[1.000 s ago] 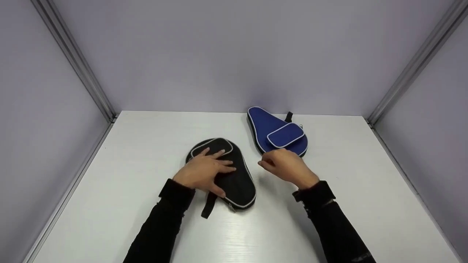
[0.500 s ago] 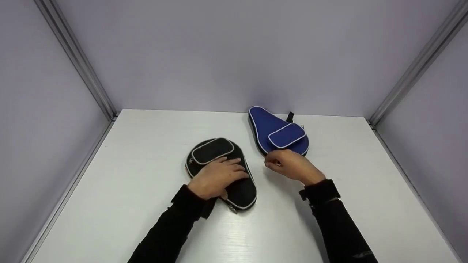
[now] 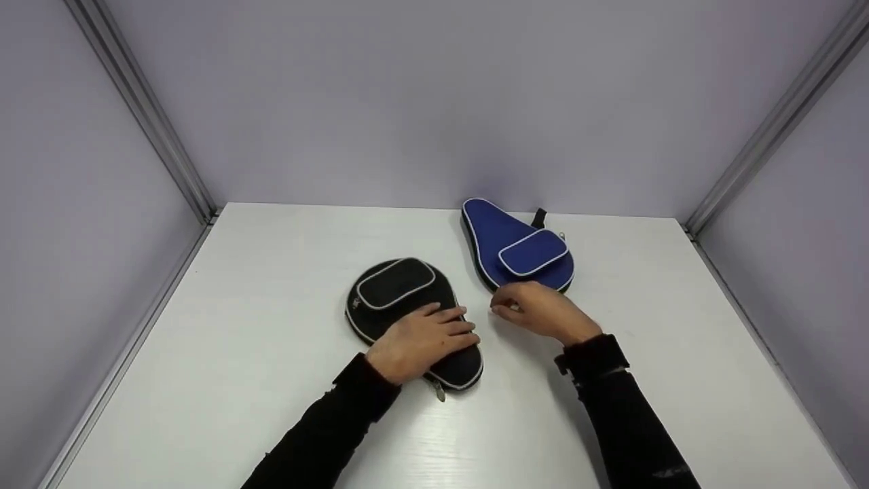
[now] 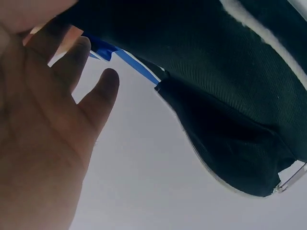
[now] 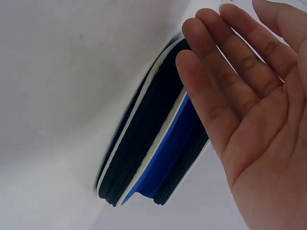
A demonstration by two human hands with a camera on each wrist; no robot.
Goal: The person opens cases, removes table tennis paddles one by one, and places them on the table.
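Observation:
A black table tennis bat case (image 3: pixel 397 284) with white piping lies on the white table, its pocket end away from me and its narrow end near. My left hand (image 3: pixel 422 344) spans the narrow part, fingertips at the right edge, thumb hidden. In the left wrist view the dark case (image 4: pixel 216 62) lies beside the fingers, a zip pull (image 4: pixel 291 178) at its end. My right hand (image 3: pixel 543 312) is loosely curled in front of a blue bat case (image 3: pixel 487 234), overlapping its lower edge. The right wrist view shows the palm (image 5: pixel 261 108) with nothing in it.
The blue case rests near the back edge, with a front pocket (image 3: pixel 533 252) and a black strap (image 3: pixel 538 218) beyond it. The table (image 3: pixel 224 326) is bounded by a back wall (image 3: pixel 434 102) and side walls (image 3: pixel 801 224).
My left hand has slid from the pocket end down to the narrow part, toward the right. The black case has shifted slightly right; its strap is now hidden. My right hand moved slightly right.

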